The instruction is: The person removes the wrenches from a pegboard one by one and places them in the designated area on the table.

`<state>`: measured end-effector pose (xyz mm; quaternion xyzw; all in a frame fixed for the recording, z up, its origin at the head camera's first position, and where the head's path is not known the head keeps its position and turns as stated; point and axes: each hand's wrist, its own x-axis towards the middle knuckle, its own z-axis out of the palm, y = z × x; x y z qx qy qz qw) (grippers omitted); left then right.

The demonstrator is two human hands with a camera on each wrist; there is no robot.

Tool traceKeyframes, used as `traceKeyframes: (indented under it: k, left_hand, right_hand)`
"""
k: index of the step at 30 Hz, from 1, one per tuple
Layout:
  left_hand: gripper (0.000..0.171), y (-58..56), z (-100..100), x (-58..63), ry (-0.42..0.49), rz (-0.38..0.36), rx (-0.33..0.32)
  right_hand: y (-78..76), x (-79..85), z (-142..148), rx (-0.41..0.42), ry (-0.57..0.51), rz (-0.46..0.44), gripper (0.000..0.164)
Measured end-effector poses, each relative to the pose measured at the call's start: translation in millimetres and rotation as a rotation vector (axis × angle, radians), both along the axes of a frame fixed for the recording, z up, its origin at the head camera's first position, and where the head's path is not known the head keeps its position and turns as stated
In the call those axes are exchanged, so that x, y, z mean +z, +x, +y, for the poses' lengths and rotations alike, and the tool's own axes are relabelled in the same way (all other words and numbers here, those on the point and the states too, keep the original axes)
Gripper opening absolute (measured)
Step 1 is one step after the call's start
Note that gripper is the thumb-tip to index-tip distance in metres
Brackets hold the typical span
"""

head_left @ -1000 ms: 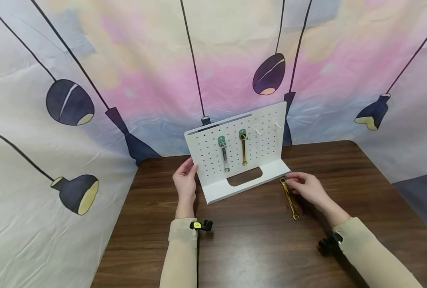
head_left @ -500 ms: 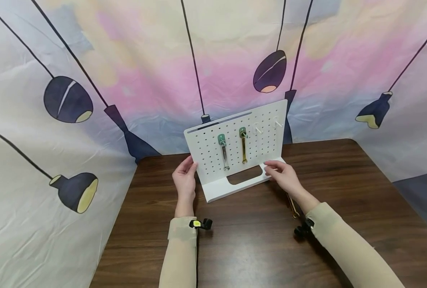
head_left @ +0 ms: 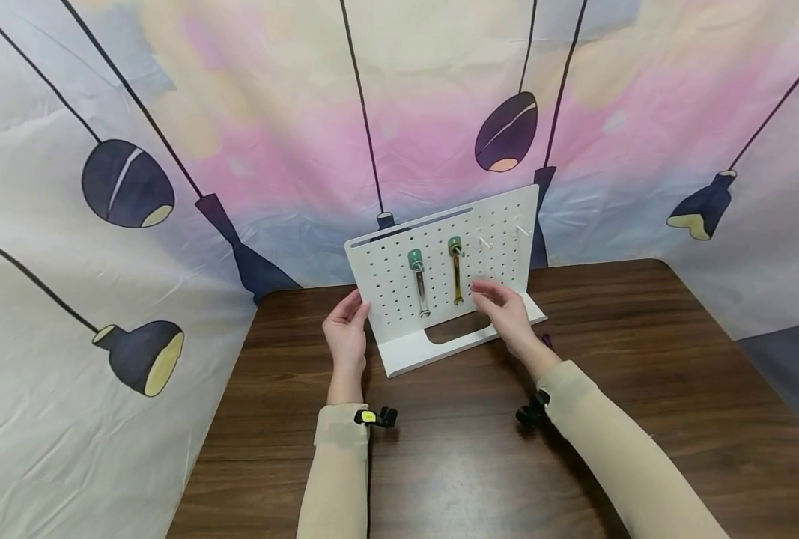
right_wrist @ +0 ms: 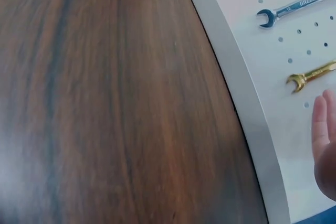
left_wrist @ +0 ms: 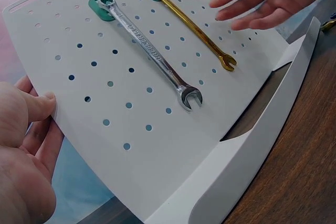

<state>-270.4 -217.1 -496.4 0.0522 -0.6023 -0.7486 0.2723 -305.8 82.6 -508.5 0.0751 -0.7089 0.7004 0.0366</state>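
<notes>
Head view shows the gold wrench (head_left: 457,277) hanging near the pegboard's (head_left: 394,307) middle, just right of the silver wrench (head_left: 421,289). You seem to be reaching for it: your right hand (head_left: 505,313) holds nothing, fingers loosely extended near its lower end; taking it would call for a pinch while your left hand (head_left: 346,333) grips the pegboard's left edge. Wood-grain worktop (head_left: 439,464) lies beneath the pegboard; lamp-printed cloth (head_left: 271,97) hangs behind it.

Indoor work spot, room type unclear
Printed cloth (head_left: 291,127) hangs past the far edge of the tabletop (head_left: 439,464); near that edge stands a pegboard (head_left: 438,278) with wrenches (left_wrist: 149,50).
</notes>
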Motion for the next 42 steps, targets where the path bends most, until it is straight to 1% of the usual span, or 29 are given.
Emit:
traceKeyframes:
  k: [6,12,20,24,28,32,36,42]
  left_hand:
    - [0.027,-0.1,-2,-1.0,-0.005,0.002,-0.003]
    - [0.026,-0.6,-3,-2.1,-0.005,0.008,-0.004]
    - [0.028,-1.0,-1,-1.9,0.000,-0.001,0.000]
    - [0.029,-0.5,0,-1.2,-0.001,-0.001,0.004]
    - [0.028,0.4,0,-0.9,-0.006,-0.003,0.006]
    - [0.027,0.4,0,-1.9,-0.014,0.006,0.005]
    - [0.026,0.7,0,-2.5,-0.015,0.008,0.003]
    - [0.026,0.4,-1,-2.6,-0.018,0.010,0.004]
  right_hand:
    - [-5.1,4.4,-10,-0.008,-0.043,0.026,0.038]
    - [-8.8,7.8,-18,0.020,-0.084,0.030,0.042]
    - [-9.2,12.4,-24,0.036,-0.068,0.052,0.044]
    - [-9.7,15.8,-27,0.032,-0.081,0.052,0.044]
    - [-11.3,18.3,-28,0.055,-0.107,0.045,0.045]
    - [-11.8,21.2,-28,0.112,-0.124,0.026,0.048]
    - [-11.3,25.0,-28,0.168,-0.119,-0.021,0.052]
    - [-12.9,28.8,-31,0.190,-0.113,-0.070,0.054]
